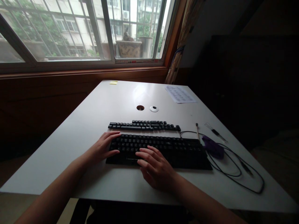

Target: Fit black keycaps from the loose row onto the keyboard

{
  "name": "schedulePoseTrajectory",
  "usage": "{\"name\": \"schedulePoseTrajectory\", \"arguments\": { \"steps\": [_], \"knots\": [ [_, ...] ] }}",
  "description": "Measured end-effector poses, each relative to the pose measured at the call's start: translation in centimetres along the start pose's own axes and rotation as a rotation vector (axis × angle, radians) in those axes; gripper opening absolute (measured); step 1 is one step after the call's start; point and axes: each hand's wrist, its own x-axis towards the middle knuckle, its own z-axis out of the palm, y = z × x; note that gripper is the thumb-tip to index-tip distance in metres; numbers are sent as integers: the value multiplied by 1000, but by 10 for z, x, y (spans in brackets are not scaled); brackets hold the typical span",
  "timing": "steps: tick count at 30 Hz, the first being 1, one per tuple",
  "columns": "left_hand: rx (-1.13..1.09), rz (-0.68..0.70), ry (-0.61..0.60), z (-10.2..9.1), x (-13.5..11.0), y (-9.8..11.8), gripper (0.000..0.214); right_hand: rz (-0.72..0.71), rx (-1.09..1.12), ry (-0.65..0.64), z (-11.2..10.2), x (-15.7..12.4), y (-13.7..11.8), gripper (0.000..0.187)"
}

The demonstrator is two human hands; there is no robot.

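A black keyboard (184,155) lies on the white table (70,133). Its back rows carry keycaps; the front strip looks bare of them, with a thin light bar near the left. My left hand (101,146) grips the keyboard's left end, fingers at the back corner and thumb on the front side. Over the front left part, my right hand (155,166) is open, its fingers slightly bent and apart, fingertips at the lowest visible key row. Whether they touch a key is unclear. Just behind the keyboard, loose black keycaps (144,126) are laid out in rows.
Right of the keyboard lie a purple cloth (213,147), a looped black cable (259,189), a dark-tipped stick (197,129) and a wire keycap puller (215,132). Farther back are a round cable hole (140,108), its white cover (153,109), printed sheets (181,95) and yellow notes (113,82).
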Motion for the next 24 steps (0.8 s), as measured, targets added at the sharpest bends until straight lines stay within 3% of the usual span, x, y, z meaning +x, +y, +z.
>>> {"name": "schedulePoseTrajectory", "arguments": {
  "steps": [7, 13, 19, 24],
  "knots": [
    [-19, 12, 28, -5, 3, 8, 62, 46, 48, -16, 0, 1, 3, 32],
    [98, 80, 130, -15, 14, 10, 34, 72, 50, -23, 0, 2, 2, 37],
    [243, 129, 180, -27, 45, 9, 22, 69, 29, -42, 2, 1, 4, 45],
    [306, 95, 193, -22, 87, -6, 14, 62, 24, -40, 4, -2, 5, 46]
  ]
}}
